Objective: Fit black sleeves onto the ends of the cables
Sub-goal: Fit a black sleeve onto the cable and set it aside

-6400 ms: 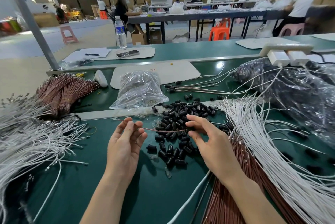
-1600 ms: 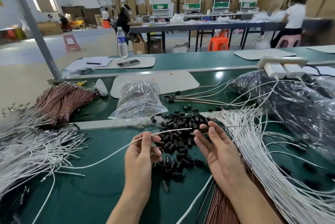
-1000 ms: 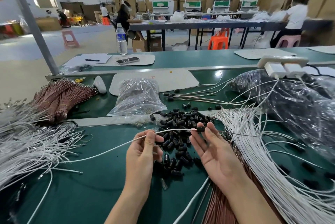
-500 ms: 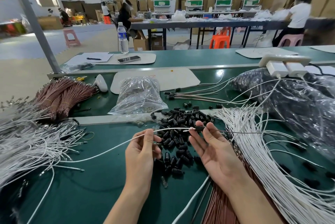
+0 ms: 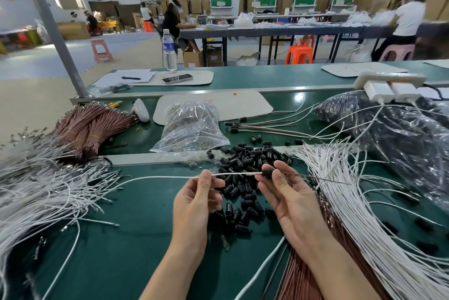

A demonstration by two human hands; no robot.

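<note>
Above the green bench (image 5: 136,239), the left hand (image 5: 194,202) pinches a white cable (image 5: 158,177) while the right hand (image 5: 291,200) pinches a black sleeve (image 5: 267,173) at its end, over a loose sleeve pile (image 5: 245,158), with white cable heaps (image 5: 43,190) flanking and a clear bag (image 5: 192,127) behind.

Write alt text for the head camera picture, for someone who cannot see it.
Two bare hands work over a green bench: the left hand pinches a white cable while the right hand pinches a black sleeve on it. Below them lies a pile of loose black sleeves, with bundles of white cables on both sides.
</note>
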